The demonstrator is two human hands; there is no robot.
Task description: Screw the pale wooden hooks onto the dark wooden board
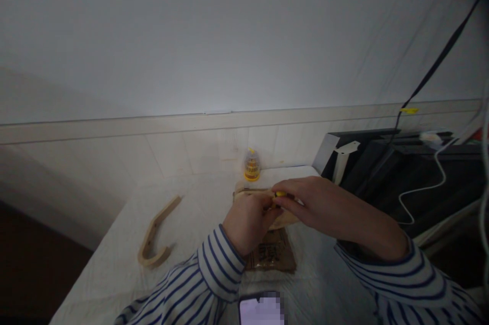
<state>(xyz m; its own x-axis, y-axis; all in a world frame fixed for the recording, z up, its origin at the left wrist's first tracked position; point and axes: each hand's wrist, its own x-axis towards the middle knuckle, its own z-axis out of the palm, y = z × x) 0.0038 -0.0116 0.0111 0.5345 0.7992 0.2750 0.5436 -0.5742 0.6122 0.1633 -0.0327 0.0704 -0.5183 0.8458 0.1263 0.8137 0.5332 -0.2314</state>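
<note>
My right hand (301, 200) is closed on a small yellow-and-dark screwdriver (280, 194), most of it hidden by the fingers. Close against it, my left hand (250, 218) is closed in a pinch, and what its fingertips hold cannot be made out. A pale wooden piece (284, 220) lies beneath both hands, partly covered by them. Just nearer to me, a brown plastic packet (273, 253) with dark printing rests on the table. A J-shaped bent wooden piece (147, 246) lies apart to the left.
A yellow-based, clear screwdriver case (252, 167) stands at the back by the wall. The white-covered table (202, 197) carries a phone (260, 310) at its front. Dark panels (367, 172), a white cable (407, 193) and a black strap (446, 50) are on the right.
</note>
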